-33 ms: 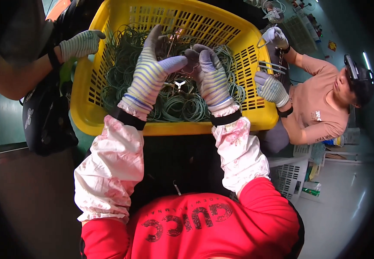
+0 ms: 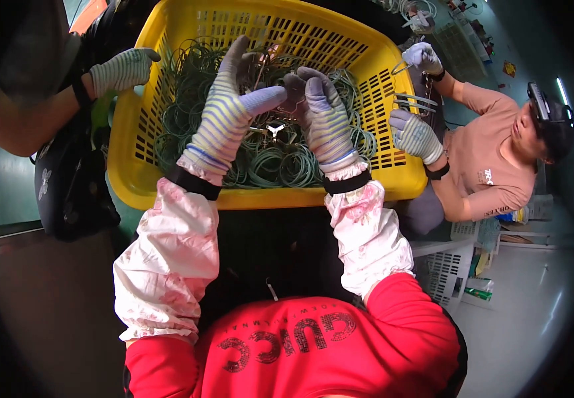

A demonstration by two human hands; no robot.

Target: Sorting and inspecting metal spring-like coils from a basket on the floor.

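My left hand [image 2: 232,106], in a striped knitted glove, is held over the yellow basket [image 2: 260,198]. Its fingers point up and its thumb reaches out to the right, apart from them. Facing it, my right hand [image 2: 323,119] in a matching glove has its fingers bent inward. Whatever those fingers hold is too dark to make out. Between and below the hands shows a shiny three-armed metal piece [image 2: 275,131]. Many thin green-grey wire-like rings [image 2: 277,166] lie in loose coils in the basket, around and beneath both hands.
At the right, a seated co-worker [image 2: 492,146] in gloves holds several pale rings [image 2: 417,103] beside the basket's rim. Another person's gloved hand [image 2: 124,68] is at the left rim, above a black bag [image 2: 68,192]. A white perforated crate [image 2: 447,272] stands lower right.
My left hand and forearm have shifted very slightly left. The co-worker's hands at the right have moved a little. My right hand is in nearly the same place.
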